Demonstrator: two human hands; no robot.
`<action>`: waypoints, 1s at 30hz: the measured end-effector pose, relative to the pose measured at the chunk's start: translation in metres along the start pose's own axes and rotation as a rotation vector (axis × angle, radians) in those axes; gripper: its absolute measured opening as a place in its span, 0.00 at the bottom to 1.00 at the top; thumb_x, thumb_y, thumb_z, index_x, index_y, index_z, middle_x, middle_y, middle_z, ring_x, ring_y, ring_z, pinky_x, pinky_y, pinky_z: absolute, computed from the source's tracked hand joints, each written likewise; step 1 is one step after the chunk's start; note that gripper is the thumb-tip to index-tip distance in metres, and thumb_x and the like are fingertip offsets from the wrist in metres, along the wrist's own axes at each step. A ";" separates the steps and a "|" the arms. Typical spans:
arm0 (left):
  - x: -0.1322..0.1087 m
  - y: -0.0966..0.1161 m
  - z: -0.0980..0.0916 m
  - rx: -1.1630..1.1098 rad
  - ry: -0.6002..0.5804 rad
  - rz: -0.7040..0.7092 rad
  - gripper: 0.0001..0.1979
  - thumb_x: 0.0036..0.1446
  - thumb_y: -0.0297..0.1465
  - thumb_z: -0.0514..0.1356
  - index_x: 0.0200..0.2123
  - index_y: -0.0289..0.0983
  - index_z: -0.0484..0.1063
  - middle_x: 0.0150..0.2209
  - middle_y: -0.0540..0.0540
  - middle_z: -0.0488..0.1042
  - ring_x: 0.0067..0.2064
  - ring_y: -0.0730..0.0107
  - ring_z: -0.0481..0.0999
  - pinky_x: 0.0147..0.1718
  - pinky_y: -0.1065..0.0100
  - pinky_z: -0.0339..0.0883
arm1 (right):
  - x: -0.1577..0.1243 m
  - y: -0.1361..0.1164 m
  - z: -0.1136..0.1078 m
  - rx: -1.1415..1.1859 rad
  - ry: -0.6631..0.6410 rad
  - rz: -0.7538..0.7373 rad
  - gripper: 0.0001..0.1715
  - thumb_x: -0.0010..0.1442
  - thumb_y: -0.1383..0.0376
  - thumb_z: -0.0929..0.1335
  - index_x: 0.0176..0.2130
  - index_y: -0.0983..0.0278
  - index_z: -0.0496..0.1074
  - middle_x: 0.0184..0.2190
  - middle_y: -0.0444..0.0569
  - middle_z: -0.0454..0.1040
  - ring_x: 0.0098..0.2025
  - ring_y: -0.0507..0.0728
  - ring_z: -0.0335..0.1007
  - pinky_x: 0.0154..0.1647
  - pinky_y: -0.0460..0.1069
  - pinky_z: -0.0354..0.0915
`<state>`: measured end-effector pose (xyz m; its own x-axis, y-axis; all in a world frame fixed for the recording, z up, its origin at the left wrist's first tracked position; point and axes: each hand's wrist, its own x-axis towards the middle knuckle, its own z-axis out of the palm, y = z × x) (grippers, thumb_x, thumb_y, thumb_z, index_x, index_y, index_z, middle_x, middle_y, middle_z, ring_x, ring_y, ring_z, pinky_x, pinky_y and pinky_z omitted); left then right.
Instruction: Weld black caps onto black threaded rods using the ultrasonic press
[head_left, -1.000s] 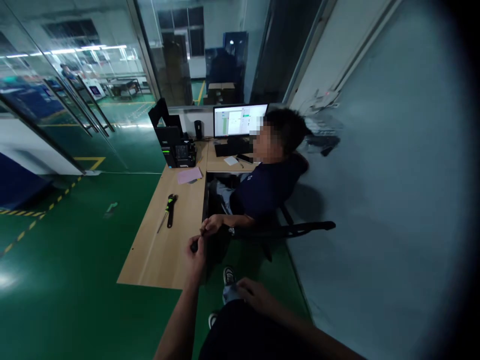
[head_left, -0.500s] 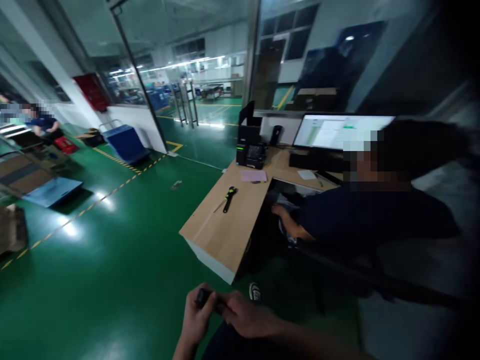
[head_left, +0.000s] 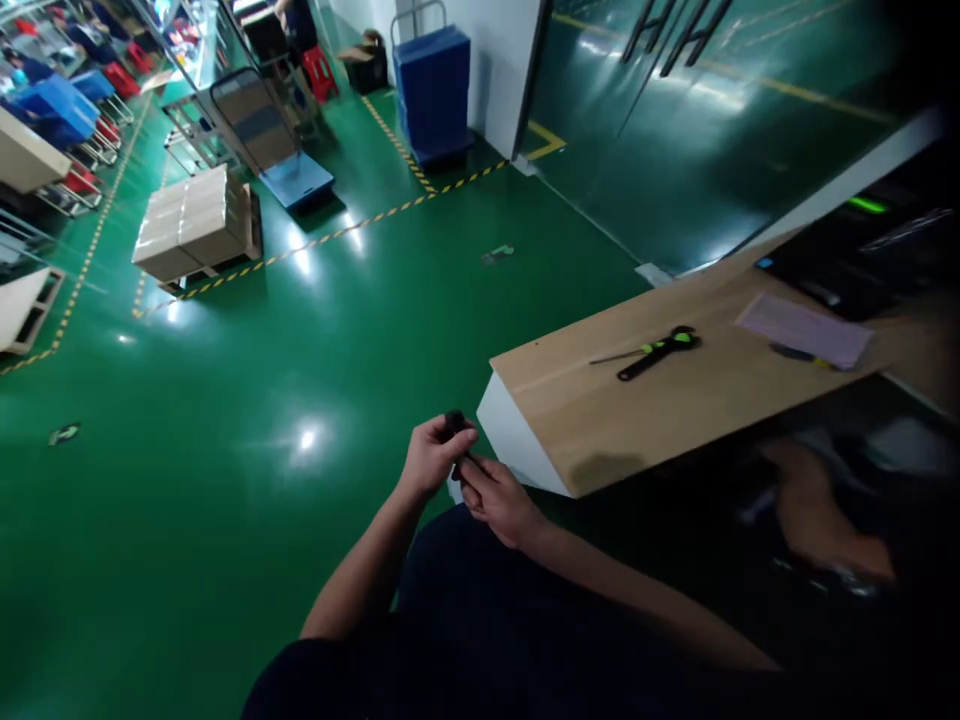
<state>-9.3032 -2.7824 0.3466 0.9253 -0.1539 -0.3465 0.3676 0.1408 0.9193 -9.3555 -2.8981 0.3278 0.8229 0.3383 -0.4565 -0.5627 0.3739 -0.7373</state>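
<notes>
My left hand (head_left: 431, 460) is closed around a small dark object (head_left: 454, 422), whose rounded black end sticks out above the thumb. My right hand (head_left: 499, 502) pinches the lower part of the same object, close against the left. Fingers cover most of it, so its kind cannot be made out. Both hands are above my lap, just left of the desk's (head_left: 555, 420) near corner. On the desktop lie a black adjustable wrench (head_left: 646, 364) with green parts and a thin screwdriver (head_left: 619, 357) beside it, both apart from my hands.
A pink sheet (head_left: 806, 328) lies farther right on the desk, by a black device (head_left: 862, 250). At right is a seated person's arm (head_left: 817, 510). Across the green floor stand a pallet of cartons (head_left: 191, 225), a blue platform cart (head_left: 296, 180) and a blue-covered trolley (head_left: 433, 85).
The view has swung left and down, so the monitor and the co-worker's head are out of frame. My hands appear higher in view, still closed on the dark object.
</notes>
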 end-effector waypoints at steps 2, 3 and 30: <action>0.021 0.002 -0.012 -0.065 -0.030 -0.041 0.21 0.43 0.43 0.70 0.34 0.32 0.74 0.21 0.53 0.69 0.17 0.80 0.62 0.14 0.75 0.55 | 0.023 -0.005 0.004 0.017 0.007 0.030 0.25 0.56 0.45 0.69 0.32 0.64 0.66 0.14 0.35 0.55 0.15 0.45 0.42 0.14 0.43 0.38; 0.034 0.004 -0.020 -0.087 -0.043 -0.057 0.21 0.43 0.43 0.70 0.34 0.32 0.74 0.21 0.52 0.69 0.17 0.80 0.62 0.13 0.75 0.56 | 0.037 -0.009 0.005 0.019 0.007 0.038 0.25 0.56 0.45 0.69 0.32 0.64 0.66 0.14 0.35 0.55 0.15 0.45 0.42 0.14 0.43 0.38; 0.429 0.145 -0.205 -0.213 0.003 0.064 0.20 0.53 0.41 0.65 0.45 0.35 0.73 0.35 0.42 0.79 0.32 0.70 0.76 0.29 0.71 0.66 | 0.452 -0.178 0.058 0.161 -0.071 0.097 0.26 0.57 0.43 0.69 0.33 0.62 0.65 0.15 0.35 0.54 0.16 0.46 0.41 0.17 0.45 0.38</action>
<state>-8.8342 -2.6271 0.2930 0.9476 -0.1355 -0.2894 0.3191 0.3535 0.8793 -8.8885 -2.7615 0.2816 0.7599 0.4373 -0.4809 -0.6489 0.4677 -0.6001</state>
